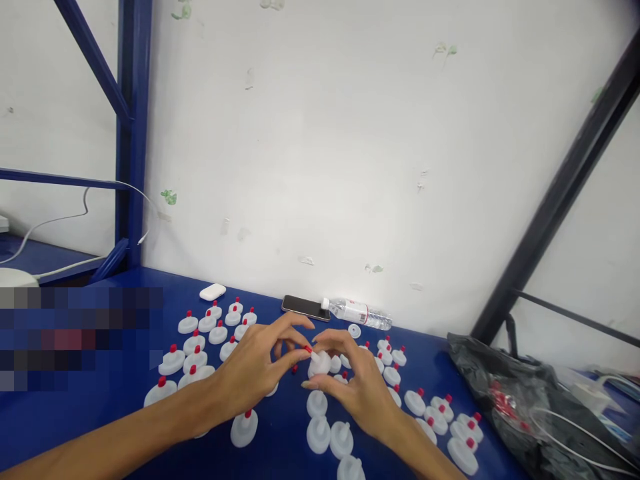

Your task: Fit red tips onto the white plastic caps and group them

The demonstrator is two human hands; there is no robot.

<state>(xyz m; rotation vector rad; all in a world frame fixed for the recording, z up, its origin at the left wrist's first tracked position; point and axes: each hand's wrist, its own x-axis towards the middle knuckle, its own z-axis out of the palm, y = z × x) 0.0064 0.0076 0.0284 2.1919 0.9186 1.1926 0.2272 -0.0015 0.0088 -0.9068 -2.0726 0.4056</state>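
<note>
pinching red cap (308, 348); bag (475, 357) holds red pieces (503, 404)

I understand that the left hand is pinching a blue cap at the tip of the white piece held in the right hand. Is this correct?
Not quite: in the head view, the cap is red, not blue. The left hand does pinch it at the tip of the white piece held in the right hand.
</note>
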